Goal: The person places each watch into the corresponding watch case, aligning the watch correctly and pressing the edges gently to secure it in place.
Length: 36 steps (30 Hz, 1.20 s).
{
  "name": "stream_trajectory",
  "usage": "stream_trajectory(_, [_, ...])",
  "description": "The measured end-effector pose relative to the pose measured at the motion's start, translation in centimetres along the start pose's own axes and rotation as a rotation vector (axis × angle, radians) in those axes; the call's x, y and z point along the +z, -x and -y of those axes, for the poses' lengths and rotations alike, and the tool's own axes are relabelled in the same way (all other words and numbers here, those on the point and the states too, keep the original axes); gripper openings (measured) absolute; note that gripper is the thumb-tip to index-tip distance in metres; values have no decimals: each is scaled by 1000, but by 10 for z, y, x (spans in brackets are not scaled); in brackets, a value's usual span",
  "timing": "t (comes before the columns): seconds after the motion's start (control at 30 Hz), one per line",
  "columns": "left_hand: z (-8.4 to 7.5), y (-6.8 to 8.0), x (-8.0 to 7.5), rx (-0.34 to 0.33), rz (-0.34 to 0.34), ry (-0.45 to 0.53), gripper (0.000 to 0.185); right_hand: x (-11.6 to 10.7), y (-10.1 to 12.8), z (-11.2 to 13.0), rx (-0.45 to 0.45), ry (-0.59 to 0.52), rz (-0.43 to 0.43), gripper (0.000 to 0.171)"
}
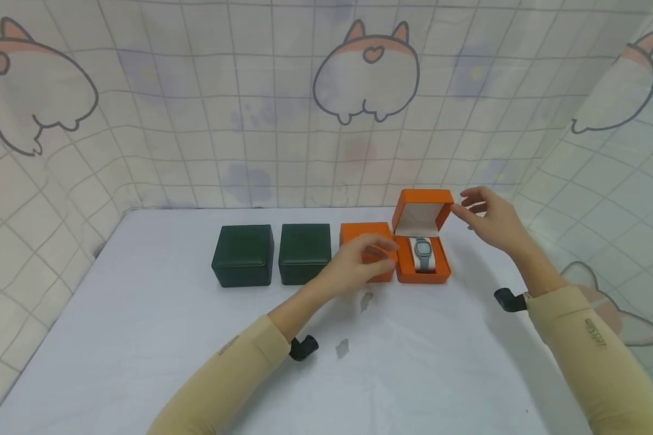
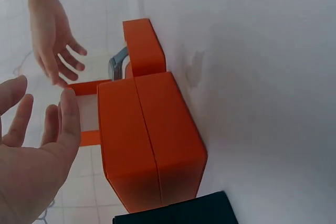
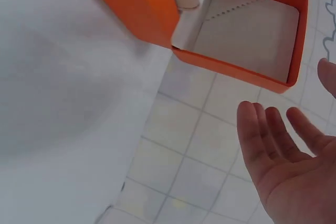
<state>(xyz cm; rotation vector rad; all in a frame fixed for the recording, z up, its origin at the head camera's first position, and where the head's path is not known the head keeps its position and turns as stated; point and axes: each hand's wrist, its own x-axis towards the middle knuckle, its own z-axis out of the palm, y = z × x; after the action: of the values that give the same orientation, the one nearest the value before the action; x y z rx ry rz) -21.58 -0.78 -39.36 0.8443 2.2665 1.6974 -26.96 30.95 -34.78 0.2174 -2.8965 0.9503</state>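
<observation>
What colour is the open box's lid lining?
Cream-white lining inside the orange open box; clearest in the right wrist view.

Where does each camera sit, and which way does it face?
Head: worn high, looks forward and down at table, four boxes, both forearms.
Left wrist: looks past the left hand at closed orange box.
Right wrist: looks past the right hand into open orange box lid.
All three share the open box.

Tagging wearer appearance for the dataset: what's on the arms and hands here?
Both arms wear tan long sleeves, left sleeve, right sleeve, each with small dark lettering printed near the cuff. A black wrist-mounted device sits at the left cuff, another at the right. Left hand and right hand are bare: no gloves.
</observation>
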Motion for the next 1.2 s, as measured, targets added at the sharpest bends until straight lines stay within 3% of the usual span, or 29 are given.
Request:
stream_trajectory(0.23, [-7,-19,0,-16,-65,-45,33,0,-19,10,38,-22,129,75])
stream_trajectory(0.47, [-7,-32,3,-48,-136,-127,31,6,-30,18,51,-21,197,79])
stream_trajectory(0.9, [-7,-50,8,-80,-236,-225,37,5,-39,19,41,-95,250,68])
stream_trajectory(1.2, [-14,-75,11,-103,-220,-225,51,2,-38,17,55,-149,258,64])
